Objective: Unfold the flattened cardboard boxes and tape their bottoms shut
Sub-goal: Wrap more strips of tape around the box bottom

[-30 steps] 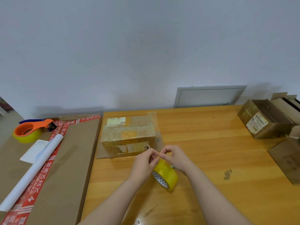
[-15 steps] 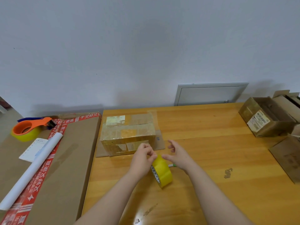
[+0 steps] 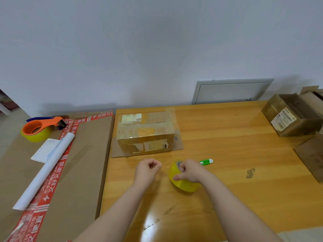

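1. Tape roll [image 3: 183, 183] – a yellow roll standing on edge on the wooden table [image 3: 244, 198], near the front, just in front of the taped cardboard box [image 3: 146, 135].
2. Right hand [image 3: 190, 171] – it grips the roll from above. The fingers curl over the top and into the core, and the thumb [image 3: 176, 178] presses the roll's left face.
3. Left hand [image 3: 148, 169] – it is just left of the roll and apart from it. The fingers are curled, with the thumb against the forefinger in a pinch (whether the tape's free end lies between them cannot be told).
4. Taped cardboard box: closed, its top covered in tape and old labels; it rests on a flat cardboard piece.
5. Open box [image 3: 293, 116]: at the table's far right, tipped on its side, with a label on one face. Its inside is dark and the contents are not discernible.
6. Green marker [image 3: 206, 161]: lies on the table just right of the right hand.
7. Large flat carton [image 3: 83, 163]: left of the table; it carries an orange tape dispenser [image 3: 42, 127] and a white paper roll [image 3: 47, 170].
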